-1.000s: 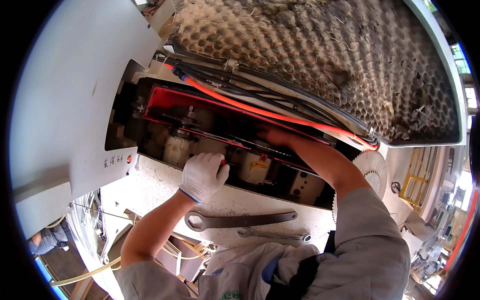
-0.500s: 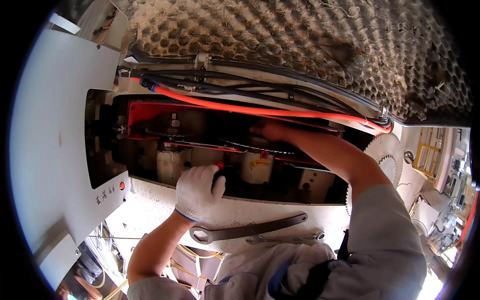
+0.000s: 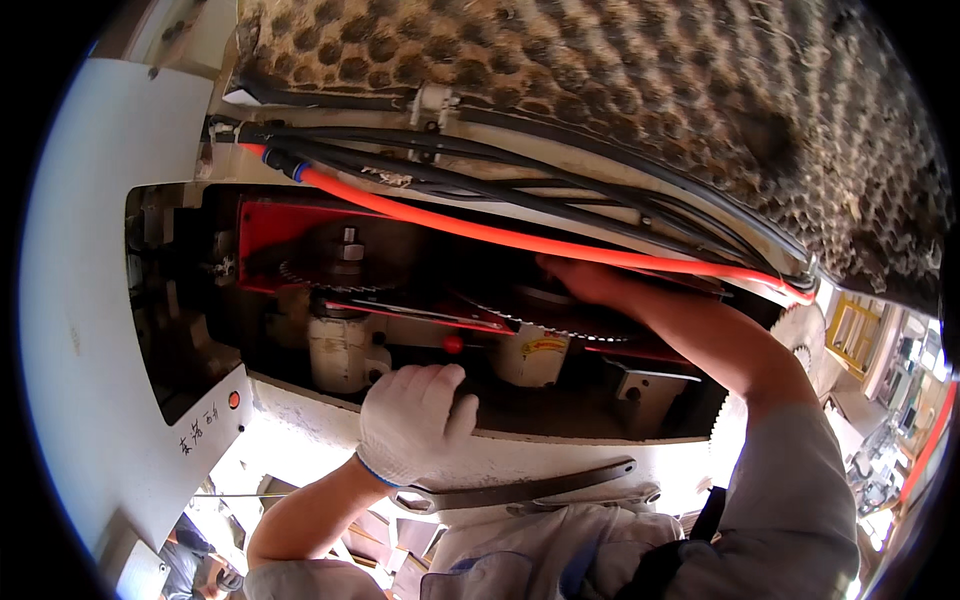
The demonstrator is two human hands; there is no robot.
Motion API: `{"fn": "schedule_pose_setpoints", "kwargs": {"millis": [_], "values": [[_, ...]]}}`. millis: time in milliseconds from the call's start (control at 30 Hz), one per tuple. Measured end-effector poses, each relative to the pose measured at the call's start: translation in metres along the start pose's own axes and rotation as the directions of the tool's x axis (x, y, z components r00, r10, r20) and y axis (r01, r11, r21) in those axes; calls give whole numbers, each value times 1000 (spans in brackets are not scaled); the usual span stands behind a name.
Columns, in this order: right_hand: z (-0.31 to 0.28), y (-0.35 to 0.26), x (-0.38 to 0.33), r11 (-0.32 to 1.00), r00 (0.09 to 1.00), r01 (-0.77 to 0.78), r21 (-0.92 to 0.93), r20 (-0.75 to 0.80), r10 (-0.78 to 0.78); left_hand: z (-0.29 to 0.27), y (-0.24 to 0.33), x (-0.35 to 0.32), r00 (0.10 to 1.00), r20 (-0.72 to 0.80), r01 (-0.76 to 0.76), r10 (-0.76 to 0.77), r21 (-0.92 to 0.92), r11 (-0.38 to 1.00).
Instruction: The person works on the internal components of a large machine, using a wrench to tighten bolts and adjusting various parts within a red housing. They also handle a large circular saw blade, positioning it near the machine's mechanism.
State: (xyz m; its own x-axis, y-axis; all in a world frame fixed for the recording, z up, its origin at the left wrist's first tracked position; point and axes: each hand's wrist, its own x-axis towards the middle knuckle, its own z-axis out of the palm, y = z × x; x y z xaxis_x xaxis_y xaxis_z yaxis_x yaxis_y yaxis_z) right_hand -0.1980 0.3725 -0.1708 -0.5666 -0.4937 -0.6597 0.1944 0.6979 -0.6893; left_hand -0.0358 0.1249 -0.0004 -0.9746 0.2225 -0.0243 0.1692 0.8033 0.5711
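Note:
My left hand [image 3: 412, 418], in a white knit glove, is at the near rim of the machine's opening. Its fingers curl forward with the thumb alongside; what they grip is hidden. Just beyond them is a red ball knob [image 3: 453, 344]. My bare right hand [image 3: 580, 280] reaches deep into the opening, over the larger toothed saw blade [image 3: 560, 325] near its centre. Shadow hides its fingers. To the left, a smaller saw blade [image 3: 310, 278] sits on a spindle with a bolt [image 3: 349, 245] on top.
An orange hose [image 3: 480, 232] and black cables cross behind the opening, below dusty dimpled foam [image 3: 600, 80]. A large wrench [image 3: 530, 486] and a smaller one lie on the near ledge. Spare saw blades [image 3: 735, 430] stand at right. A white panel [image 3: 90, 300] rises at left.
The view has shifted closer to the opening. My left hand now sits lower, apart from the red knob it was beside. My right hand remains over the larger blade.

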Motion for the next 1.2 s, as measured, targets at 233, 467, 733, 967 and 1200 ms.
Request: {"fn": "schedule_pose_setpoints", "kwargs": {"millis": [233, 467, 733, 967, 1200], "values": [[-6, -19, -12, 996, 998, 32, -78, -51, -36, 0, -7, 0, 999, 26, -18, 18, -25, 1000], [-5, -26, -9, 992, 987, -4, -123, -160, -16, 1, -13, -6, 999, -27, -37, 35, -67, 997], [10, -2, 2, 987, 995, -100, -122, -13, 99, 3, -13, -7, 999, -30, -15, 13, -88, 996], [-13, 1, -2, 987, 980, -160, -27, 118, 163, 3, -8, -3, 1000, 16, -2, 3, -53, 999], [4, -20, -1, 994, 1000, -19, -105, -23, 16, 5, -6, -3, 999, 46, -10, 11, -21, 1000]]}}
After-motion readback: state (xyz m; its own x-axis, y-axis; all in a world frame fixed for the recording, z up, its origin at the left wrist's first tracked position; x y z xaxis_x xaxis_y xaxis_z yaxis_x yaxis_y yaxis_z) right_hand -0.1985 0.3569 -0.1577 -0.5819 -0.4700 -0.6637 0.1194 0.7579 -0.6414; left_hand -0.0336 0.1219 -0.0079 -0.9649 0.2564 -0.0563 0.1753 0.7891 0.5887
